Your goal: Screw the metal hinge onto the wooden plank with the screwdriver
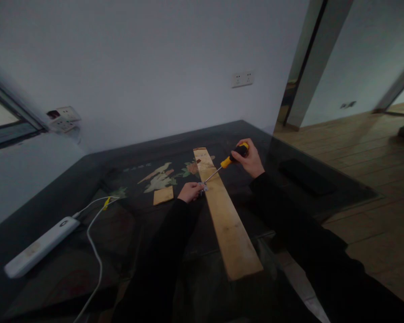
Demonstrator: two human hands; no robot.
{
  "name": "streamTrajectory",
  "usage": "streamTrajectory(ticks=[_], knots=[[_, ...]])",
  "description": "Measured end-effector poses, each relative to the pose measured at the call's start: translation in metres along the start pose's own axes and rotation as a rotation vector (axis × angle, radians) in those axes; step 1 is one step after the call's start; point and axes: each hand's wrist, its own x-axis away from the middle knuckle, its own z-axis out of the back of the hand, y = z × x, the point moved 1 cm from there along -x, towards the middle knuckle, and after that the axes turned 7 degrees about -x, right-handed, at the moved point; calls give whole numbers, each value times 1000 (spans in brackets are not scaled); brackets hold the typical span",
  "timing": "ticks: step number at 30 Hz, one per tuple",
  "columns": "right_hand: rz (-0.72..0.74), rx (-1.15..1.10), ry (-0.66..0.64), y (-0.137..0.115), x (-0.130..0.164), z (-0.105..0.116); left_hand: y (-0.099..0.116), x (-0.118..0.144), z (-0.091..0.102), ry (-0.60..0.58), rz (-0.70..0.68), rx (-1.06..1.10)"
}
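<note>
Screwdriver (226, 162): long axis slanted, handle up toward the table's far right corner, tip down-left onto the plank's left edge; yellow and black handle, thin metal shaft.
Right hand (251, 160): closed around the screwdriver handle, raised above the plank's right side.
Left hand (189, 191): fingers curled shut, pinching a small pale metal piece (202, 186) at the screwdriver tip; what kind of piece, too small to tell.
Plank (226, 217): long, flat, pale wood, running from the table's near edge toward the far edge, near end overhanging.
Small wood block (163, 195): flat, rectangular, just left of the left hand.
Table (70, 188): dark, glossy, with a painted bird-and-flower inlay at the centre.
Power strip (42, 246): white plastic, near the left edge, white cable trailing to the near edge.
</note>
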Motion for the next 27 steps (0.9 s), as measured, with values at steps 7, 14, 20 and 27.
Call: streamTrajectory(ticks=[7,14,20,27], knots=[[118,358,-434,-55,-35,-37,1,1,0,17,10,-17],[95,796,-545,-95,-46,-63,-4,-5,1,17,-7,-38],[136,1138,-579,-125,-50,-74,-6,-6,3,13,-33,-68],[122,1112,-834,-134,-67,-79,-6,-4,5,-7,-15,-46]])
